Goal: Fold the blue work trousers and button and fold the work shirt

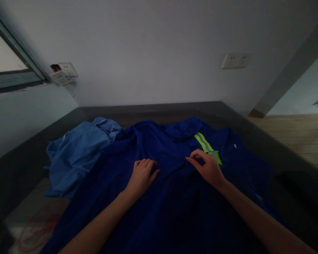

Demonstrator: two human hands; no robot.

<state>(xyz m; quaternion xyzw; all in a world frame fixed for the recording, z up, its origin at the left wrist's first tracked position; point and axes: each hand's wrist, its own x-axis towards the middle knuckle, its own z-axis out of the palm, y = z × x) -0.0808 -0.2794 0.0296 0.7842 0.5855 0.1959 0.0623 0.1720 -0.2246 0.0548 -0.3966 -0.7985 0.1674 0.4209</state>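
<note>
A dark blue work jacket (161, 194) with a yellow-green and grey reflective strip (204, 141) lies spread and creased in front of me. Over its middle is my left hand (142, 173), back upward, fingers bent and the thumb apart from them; I see nothing in it. My right hand (208, 168) is over the jacket just below the strip. Its thumb and forefinger come together in a pinch, the other fingers are curled, and I cannot make out whether cloth is between the tips. Much of the jacket's near part is in shadow.
A lighter blue garment (79, 151) lies bunched at the left, touching the jacket. Both rest on a dark tabletop (209, 109) against a white wall with sockets (237, 60). A dark flat object (304, 190) is at the right. Wooden floor (302, 134) shows beyond.
</note>
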